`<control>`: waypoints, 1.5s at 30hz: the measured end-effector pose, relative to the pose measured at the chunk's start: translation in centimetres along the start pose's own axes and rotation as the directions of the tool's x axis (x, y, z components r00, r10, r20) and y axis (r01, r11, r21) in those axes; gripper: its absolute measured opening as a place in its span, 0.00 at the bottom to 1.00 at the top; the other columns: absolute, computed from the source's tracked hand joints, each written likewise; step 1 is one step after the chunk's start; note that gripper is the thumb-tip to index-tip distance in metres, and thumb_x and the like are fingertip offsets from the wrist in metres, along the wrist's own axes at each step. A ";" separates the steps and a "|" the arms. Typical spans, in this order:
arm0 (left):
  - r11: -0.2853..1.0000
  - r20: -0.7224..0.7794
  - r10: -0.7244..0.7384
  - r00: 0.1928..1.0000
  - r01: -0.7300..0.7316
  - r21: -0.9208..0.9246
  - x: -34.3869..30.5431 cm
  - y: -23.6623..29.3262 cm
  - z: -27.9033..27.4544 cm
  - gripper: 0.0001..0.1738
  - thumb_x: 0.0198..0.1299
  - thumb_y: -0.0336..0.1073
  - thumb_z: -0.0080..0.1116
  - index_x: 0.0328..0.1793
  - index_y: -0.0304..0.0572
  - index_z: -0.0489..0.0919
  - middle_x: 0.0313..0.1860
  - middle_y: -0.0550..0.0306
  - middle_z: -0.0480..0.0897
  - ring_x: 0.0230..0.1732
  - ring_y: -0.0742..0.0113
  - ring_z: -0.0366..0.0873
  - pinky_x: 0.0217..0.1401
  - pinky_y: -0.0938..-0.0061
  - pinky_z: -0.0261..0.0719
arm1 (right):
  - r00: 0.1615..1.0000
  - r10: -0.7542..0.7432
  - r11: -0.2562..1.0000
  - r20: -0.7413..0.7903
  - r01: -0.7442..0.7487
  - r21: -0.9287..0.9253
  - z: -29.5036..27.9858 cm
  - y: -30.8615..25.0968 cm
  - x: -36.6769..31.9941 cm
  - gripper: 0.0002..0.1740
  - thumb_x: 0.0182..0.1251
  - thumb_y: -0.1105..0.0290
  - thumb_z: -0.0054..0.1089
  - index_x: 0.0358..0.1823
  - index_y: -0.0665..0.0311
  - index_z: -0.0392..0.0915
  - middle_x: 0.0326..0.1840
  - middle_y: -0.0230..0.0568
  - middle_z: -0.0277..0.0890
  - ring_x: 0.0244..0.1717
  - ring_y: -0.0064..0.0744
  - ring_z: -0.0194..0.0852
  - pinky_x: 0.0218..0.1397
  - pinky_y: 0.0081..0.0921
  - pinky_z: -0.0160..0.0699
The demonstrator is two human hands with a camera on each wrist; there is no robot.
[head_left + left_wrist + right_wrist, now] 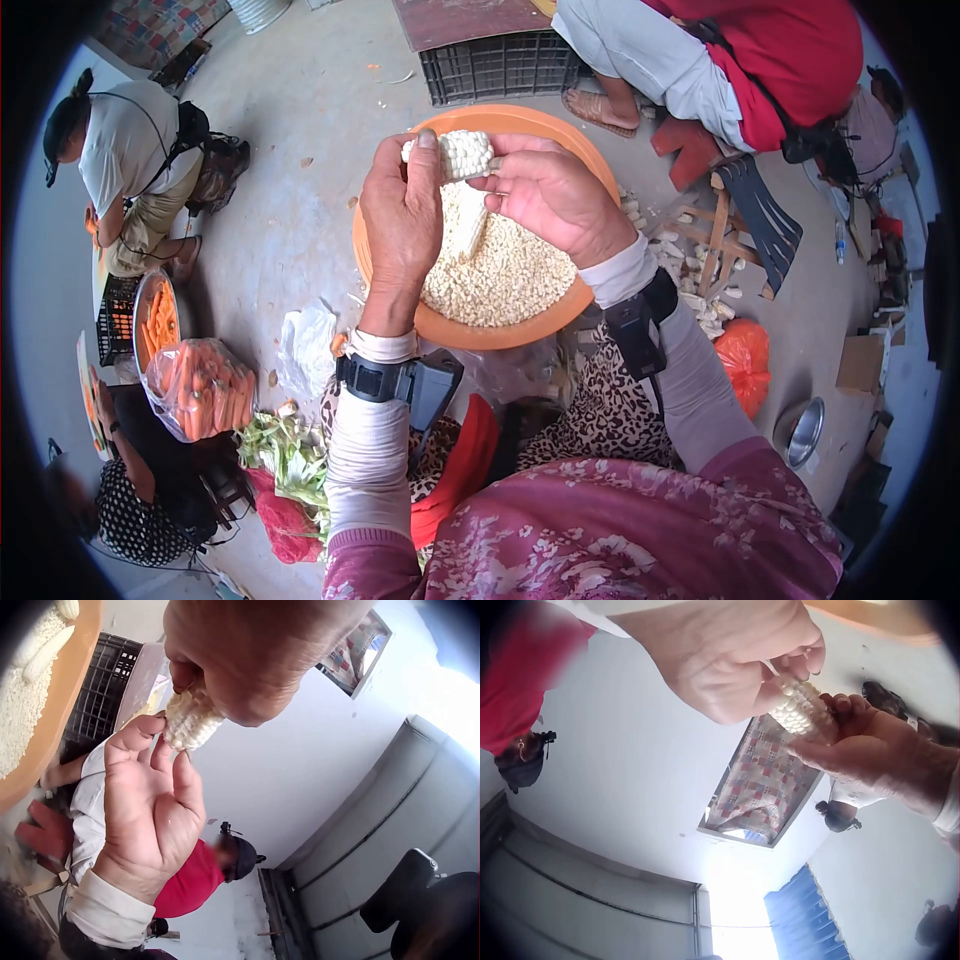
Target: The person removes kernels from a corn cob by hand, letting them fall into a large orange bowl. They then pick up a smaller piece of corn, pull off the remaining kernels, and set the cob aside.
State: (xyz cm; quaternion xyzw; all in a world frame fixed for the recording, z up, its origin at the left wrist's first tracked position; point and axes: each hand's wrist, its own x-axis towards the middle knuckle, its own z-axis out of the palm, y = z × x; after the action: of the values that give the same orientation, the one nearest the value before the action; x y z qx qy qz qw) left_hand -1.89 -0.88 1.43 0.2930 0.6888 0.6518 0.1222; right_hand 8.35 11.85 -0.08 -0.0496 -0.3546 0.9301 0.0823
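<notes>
A piece of white corn cob [462, 155] is held up over the orange basin [365, 245]. My left hand [405, 205] grips one end, its thumb lying along the cob. At the other end, my right hand [555, 190] pinches it between thumb and fingertips, palm turned up. The right wrist view shows rows of kernels on the cob [804, 711] between both hands. Below lie many loose kernels [510, 275] in the basin, with another pale cob [468, 230] resting on top of them.
Stripped cobs [705, 305] are scattered right of the basin, beside a wooden stool [722, 225] and a red bag [743, 365]. Carrots in a clear bag [200, 385] and green husks [290, 455] lie at left. A black crate [495, 70] stands ahead, near a seated person [780, 60].
</notes>
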 end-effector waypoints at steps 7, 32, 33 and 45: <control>0.991 0.055 0.108 0.993 -0.112 0.076 -0.2 0.0 0.2 0.16 0.70 0.42 0.44 0.46 0.33 0.73 0.25 0.67 0.71 0.25 0.81 0.64 0.27 0.85 0.65 | 0.970 -0.183 0.969 -0.161 0.150 -0.198 1.6 0.8 0.4 0.18 0.54 0.83 0.47 0.48 0.77 0.70 0.39 0.37 0.73 0.35 0.20 0.68 0.37 0.16 0.66; 0.927 0.019 -0.246 0.969 0.241 -0.289 0.2 1.1 -0.7 0.22 0.69 0.51 0.44 0.34 0.40 0.76 0.21 0.66 0.71 0.21 0.81 0.64 0.21 0.83 0.61 | 0.970 -0.240 0.760 -0.031 0.167 -0.628 1.5 -0.4 -0.8 0.23 0.53 0.85 0.45 0.55 0.75 0.67 0.50 0.45 0.71 0.53 0.30 0.71 0.56 0.23 0.68; 0.925 0.022 -0.259 0.966 0.254 -0.282 0.2 1.3 -0.7 0.22 0.69 0.52 0.45 0.35 0.40 0.76 0.21 0.66 0.72 0.21 0.81 0.64 0.21 0.84 0.61 | 0.972 -0.230 0.678 0.043 0.192 -0.710 1.5 -0.6 -0.9 0.23 0.55 0.83 0.48 0.56 0.75 0.66 0.52 0.45 0.71 0.54 0.30 0.70 0.57 0.24 0.68; 0.920 0.240 -0.273 0.931 0.326 -0.217 -0.3 1.2 -0.5 0.29 0.67 0.61 0.41 0.36 0.40 0.76 0.20 0.65 0.71 0.20 0.80 0.64 0.23 0.85 0.62 | 0.979 -0.153 0.750 -0.133 0.027 -0.661 2.0 -0.6 -0.9 0.29 0.67 0.43 0.49 0.49 0.64 0.73 0.38 0.29 0.69 0.39 0.17 0.64 0.38 0.17 0.69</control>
State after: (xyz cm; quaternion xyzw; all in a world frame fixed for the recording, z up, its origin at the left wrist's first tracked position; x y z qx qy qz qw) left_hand -1.59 -1.52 2.61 0.2312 0.6204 0.6739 0.3279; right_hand 9.00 10.86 1.84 -0.1413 -0.6509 0.7334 0.1359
